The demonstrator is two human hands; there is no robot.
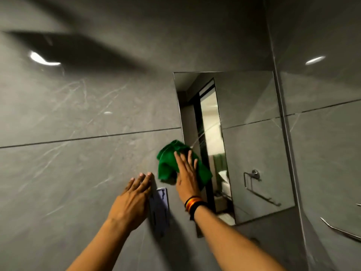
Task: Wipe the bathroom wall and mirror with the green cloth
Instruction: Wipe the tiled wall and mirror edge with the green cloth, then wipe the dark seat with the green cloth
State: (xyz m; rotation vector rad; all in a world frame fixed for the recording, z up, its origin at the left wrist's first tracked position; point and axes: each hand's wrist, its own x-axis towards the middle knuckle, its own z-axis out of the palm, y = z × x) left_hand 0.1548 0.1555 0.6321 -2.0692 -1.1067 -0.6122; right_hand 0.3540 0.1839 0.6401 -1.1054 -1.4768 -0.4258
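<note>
A crumpled green cloth (168, 161) lies against the left edge of a rectangular frameless mirror (254, 145), half on the glass and half on the grey marbled wall (78, 114). My right hand (187, 177) presses flat on the cloth with fingers spread, a striped band on its wrist. My left hand (132, 200) rests flat on the wall tiles, lower and to the left of the cloth, fingers apart and holding nothing.
A small lilac plastic holder (160, 208) is fixed to the wall between my two forearms. A chrome rail (341, 231) juts out at the lower right near the corner. The mirror reflects a towel ring and a doorway.
</note>
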